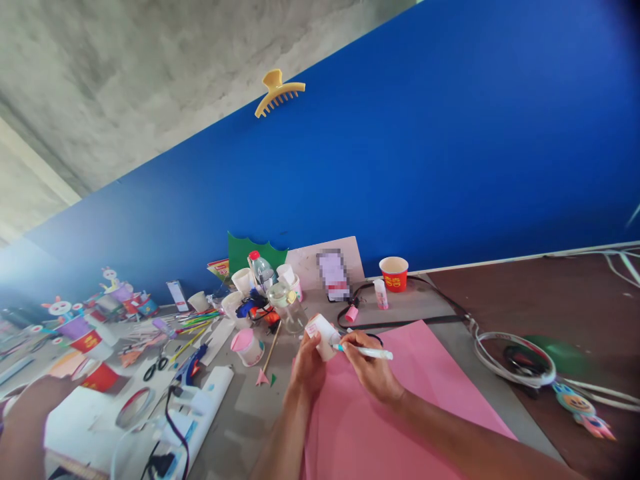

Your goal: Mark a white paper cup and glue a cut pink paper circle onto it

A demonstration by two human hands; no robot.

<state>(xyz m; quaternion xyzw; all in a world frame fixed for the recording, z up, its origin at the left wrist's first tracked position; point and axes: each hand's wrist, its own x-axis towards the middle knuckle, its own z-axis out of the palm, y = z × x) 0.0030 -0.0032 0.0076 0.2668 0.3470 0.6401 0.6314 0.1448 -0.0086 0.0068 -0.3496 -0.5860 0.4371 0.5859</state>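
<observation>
My left hand (309, 363) is wrapped round a small white cup (326, 333) and holds it tilted above the table. My right hand (367, 363) pinches a white marker (370, 352), its pale blue tip at the cup's side. Under both hands lies a large pink sheet (400, 413). A pink-topped tub (247, 347) stands left of my left hand, beside a thin stick with a pink paper arrowhead (262, 378).
A red paper cup (394, 275), a glue bottle (381, 295) and a phone (334, 275) stand behind my hands. Jars, a glue gun (191, 365), scissors (155, 368) and a power strip (213, 400) lie left. Another person's hand (43, 400) is far left. Coiled cables (515, 360) lie right.
</observation>
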